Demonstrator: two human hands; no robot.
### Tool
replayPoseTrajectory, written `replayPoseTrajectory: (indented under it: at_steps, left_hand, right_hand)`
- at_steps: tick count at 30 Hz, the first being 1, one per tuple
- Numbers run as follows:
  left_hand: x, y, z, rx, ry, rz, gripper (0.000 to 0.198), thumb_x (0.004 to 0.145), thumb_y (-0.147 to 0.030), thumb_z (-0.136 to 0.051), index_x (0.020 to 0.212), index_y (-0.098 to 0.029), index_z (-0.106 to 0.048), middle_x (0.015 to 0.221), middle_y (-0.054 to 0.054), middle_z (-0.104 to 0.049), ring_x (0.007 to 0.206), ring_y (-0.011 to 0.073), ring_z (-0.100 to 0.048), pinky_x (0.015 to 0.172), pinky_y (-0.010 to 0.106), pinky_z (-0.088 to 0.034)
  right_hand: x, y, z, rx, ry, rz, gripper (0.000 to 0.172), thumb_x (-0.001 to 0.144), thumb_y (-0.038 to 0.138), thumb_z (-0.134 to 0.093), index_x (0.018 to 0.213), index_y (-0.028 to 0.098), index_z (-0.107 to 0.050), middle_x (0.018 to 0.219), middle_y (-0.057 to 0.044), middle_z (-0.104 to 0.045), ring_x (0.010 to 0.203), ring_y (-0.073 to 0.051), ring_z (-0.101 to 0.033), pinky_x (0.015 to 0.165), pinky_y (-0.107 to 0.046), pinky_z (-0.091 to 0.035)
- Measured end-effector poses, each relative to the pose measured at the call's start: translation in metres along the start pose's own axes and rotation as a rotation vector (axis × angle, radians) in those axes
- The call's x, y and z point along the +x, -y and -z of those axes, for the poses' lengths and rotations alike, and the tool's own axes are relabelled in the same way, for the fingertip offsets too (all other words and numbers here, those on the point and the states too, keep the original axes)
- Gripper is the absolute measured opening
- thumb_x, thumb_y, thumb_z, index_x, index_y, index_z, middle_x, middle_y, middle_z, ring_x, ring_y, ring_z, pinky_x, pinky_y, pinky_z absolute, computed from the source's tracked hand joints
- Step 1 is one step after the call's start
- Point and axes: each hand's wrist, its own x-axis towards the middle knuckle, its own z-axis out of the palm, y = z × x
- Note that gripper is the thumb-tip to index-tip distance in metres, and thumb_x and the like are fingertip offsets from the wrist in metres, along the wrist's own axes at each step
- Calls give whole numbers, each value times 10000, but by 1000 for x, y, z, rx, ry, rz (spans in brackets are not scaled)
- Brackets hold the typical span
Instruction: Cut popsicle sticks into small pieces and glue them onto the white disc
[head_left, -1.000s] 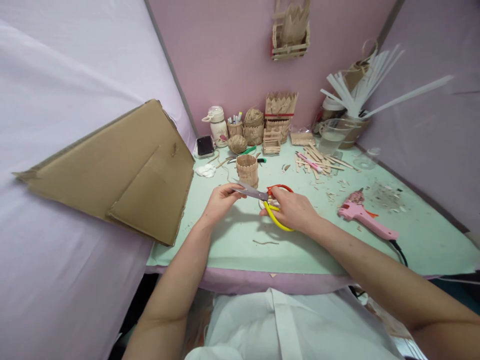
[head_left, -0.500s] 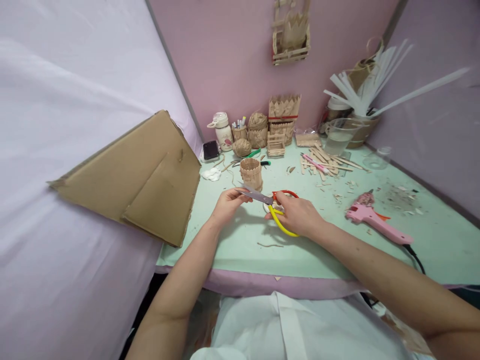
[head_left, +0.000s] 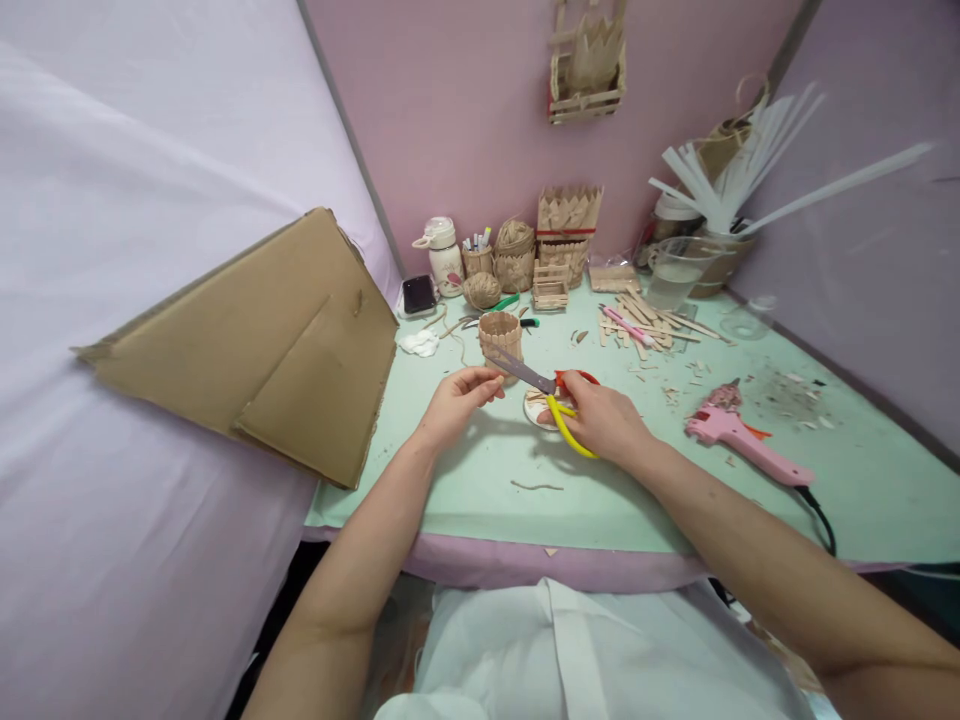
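My right hand (head_left: 606,415) is closed round the red and yellow handles of a pair of scissors (head_left: 529,374). Their blades point left, in front of a small cup made of wooden sticks (head_left: 500,336). Left of the blades, my left hand (head_left: 463,402) is pinched with thumb and forefinger together; what it holds, if anything, is too small to make out. Partly behind the scissors lies a round white piece (head_left: 536,410) with bits of stick on it. A short length of twine (head_left: 537,487) rests on the table nearer to me.
A pink glue gun (head_left: 750,447) with a cord lies at the right. Wooden sticks (head_left: 652,322) are piled behind it. Folded cardboard (head_left: 300,350) leans at the left. Along the wall stand a bottle (head_left: 445,260), a twine ball (head_left: 481,291) and a plastic cup of water (head_left: 671,275).
The scissors and my right hand have shifted slightly right, so the blades have come away from my left fingers. More of the round white piece shows now.
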Motion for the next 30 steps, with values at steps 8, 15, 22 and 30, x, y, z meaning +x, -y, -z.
replayPoseTrajectory:
  at_steps: [8, 15, 22, 30]
  left_hand:
    - [-1, -1, 3, 121, -40, -91, 165, 674, -257, -638, 807, -159, -646, 723, 13, -642, 665, 119, -535, 631, 250, -399]
    - [1, 3, 2, 126, -74, -88, 137, 652, -233, -660, 772, -169, -677, 808, 31, -669, 711, 135, -567, 671, 261, -431]
    - [1, 4, 4, 144, -69, -98, 149, 658, -208, -637, 791, -175, -694, 803, 35, -672, 709, 138, -559, 650, 260, -429]
    - [2, 5, 4, 159, -48, -115, 157, 675, -252, -646, 804, -176, -694, 818, 38, -676, 722, 141, -565, 668, 267, -428]
  right_hand:
    - [-4, 0, -2, -118, -27, 76, 360, 808, 524, -458, 991, 216, -490, 929, -48, -677, 789, -235, -624, 494, -269, -262]
    - [-6, 1, -2, -117, -4, 81, 355, 810, 525, -458, 985, 218, -488, 947, -57, -676, 795, -233, -622, 499, -268, -278]
    - [-5, 1, -3, -110, -1, 71, 366, 807, 534, -461, 993, 220, -488, 964, -59, -676, 797, -235, -623, 497, -264, -280]
    - [-6, 1, -1, -102, -7, 73, 361, 810, 528, -456, 986, 215, -495, 952, -62, -676, 786, -234, -623, 495, -266, -275]
